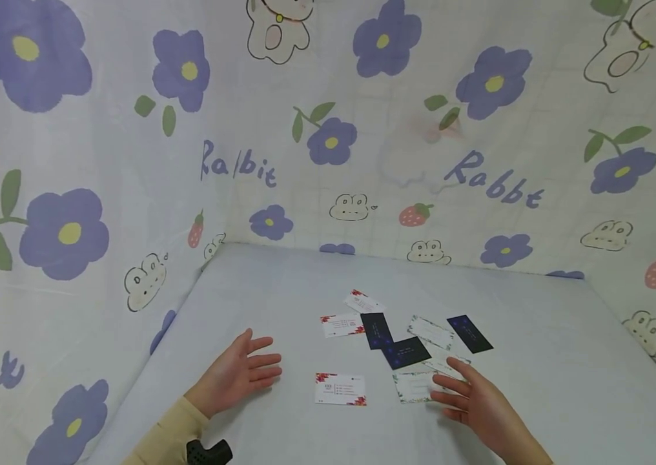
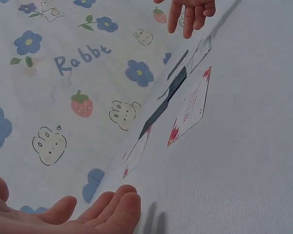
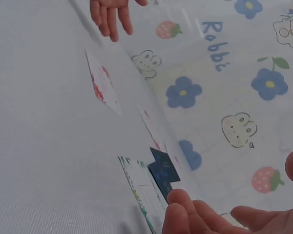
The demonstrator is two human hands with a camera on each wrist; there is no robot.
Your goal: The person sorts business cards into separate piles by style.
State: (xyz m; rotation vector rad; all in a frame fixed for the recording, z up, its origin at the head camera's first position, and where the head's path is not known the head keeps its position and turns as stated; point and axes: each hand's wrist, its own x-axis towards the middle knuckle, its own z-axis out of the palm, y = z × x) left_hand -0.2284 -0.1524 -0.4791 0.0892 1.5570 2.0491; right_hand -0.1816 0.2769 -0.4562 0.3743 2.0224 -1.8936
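- Left hand (image 1: 241,374): lies at lower centre-left of the head view, palm up, fingers straight and spread. It holds nothing. A beige sleeve (image 1: 159,439) covers the forearm.
- Right hand (image 1: 473,397): lies at lower right of centre, fingers extended and loosely spread. The fingertips (image 1: 441,381) touch the right edge of a white card with a green border (image 1: 415,386). No card is gripped.
- White card with red corners (image 1: 340,389): lies flat between the two hands, apart from both. It carries lines of small print, too small to read.
- Card cluster: sits in the middle of the frame, beyond the hands. It contains a second red-cornered card (image 1: 342,325), a third (image 1: 363,301), three dark blue cards (image 1: 376,330) (image 1: 406,352) (image 1: 469,334) and another green-bordered card (image 1: 430,332). Several overlap. Their print is illegible.
- Grey table surface (image 1: 537,361): carries all cards.
- Backdrop cloth (image 1: 130,129): fills the upper frame, printed with purple flowers, strawberries and rabbit outlines. Legible writing: "Rabbit" (image 1: 237,166) at centre left and again (image 1: 493,181) at centre right.
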